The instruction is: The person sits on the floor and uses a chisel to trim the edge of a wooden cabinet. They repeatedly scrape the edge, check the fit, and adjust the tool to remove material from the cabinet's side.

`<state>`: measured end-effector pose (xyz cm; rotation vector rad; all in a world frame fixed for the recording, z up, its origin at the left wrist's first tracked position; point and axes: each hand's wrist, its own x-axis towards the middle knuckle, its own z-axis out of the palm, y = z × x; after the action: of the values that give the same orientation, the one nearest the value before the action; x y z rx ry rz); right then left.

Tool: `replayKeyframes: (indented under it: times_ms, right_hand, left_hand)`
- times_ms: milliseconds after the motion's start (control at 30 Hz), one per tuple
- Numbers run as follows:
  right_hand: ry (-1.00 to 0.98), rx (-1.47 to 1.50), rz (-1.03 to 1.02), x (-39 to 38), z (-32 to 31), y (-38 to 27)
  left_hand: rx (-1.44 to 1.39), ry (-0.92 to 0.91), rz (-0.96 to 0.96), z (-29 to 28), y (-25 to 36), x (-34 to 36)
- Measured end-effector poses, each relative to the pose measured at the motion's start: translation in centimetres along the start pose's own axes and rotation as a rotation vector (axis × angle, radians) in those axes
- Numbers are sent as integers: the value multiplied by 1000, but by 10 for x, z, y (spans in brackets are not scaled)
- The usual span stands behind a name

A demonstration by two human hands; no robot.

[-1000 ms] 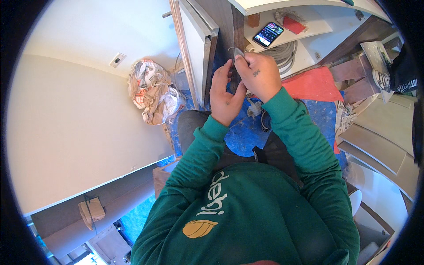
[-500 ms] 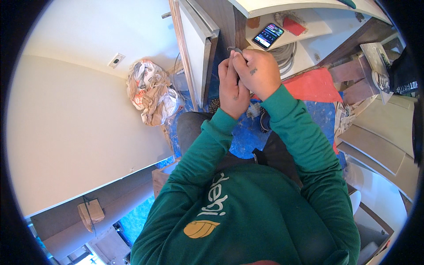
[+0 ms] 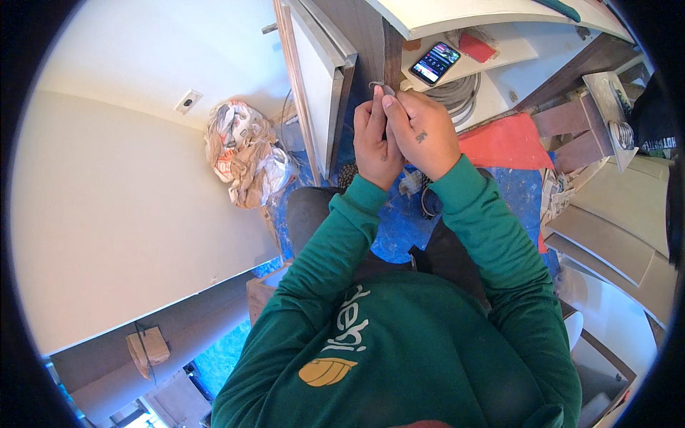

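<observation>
The 2 hands meet in front of the person, above the gap between the knees, and a small grey piece (image 3: 388,90) is pinched at their fingertips. Little of it shows: a dull grey tip juts past the fingers, with a thin, curled strip at its left end, while the rest is hidden in the grip.

The left hand (image 3: 377,146) grasps the piece from the left, fingers pointing up and close together. The right hand (image 3: 427,135) closes on it from the right, its thumb laid along the near side and its other fingers folded behind; a small dark mark shows on its back. The 2 hands touch, and both forearms, in green sleeves (image 3: 479,203), angle inward from the lower edge with the elbows apart.

Just beyond the right hand, a coil of grey cable (image 3: 464,100) lies below a white shelf (image 3: 510,55), which bears a phone (image 3: 436,63) with its screen lit. Right of that hand is a red sheet (image 3: 503,143), and below spreads a blue floor covering (image 3: 519,191). To the left stand upright panels (image 3: 308,85), with crumpled bags (image 3: 250,160) beside them.
</observation>
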<state>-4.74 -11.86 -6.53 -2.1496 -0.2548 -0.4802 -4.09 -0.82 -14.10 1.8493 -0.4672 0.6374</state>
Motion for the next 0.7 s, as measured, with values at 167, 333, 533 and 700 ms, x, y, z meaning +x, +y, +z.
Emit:
replayKeyframes:
  times_ms: [167,333,533,700]
  right_hand:
    - [11,-30,-28,2,3,5]
    - [11,-66,-45,4,3,7]
    - [14,-74,-59,5,3,8]
    - [18,-74,-88,7,3,8]
  left_hand:
    - [19,29,22,3,-2,0]
    - [17,50,34,6,-1,1]
    - [26,57,32,7,1,2]
    - [-11,68,16,9,1,1]
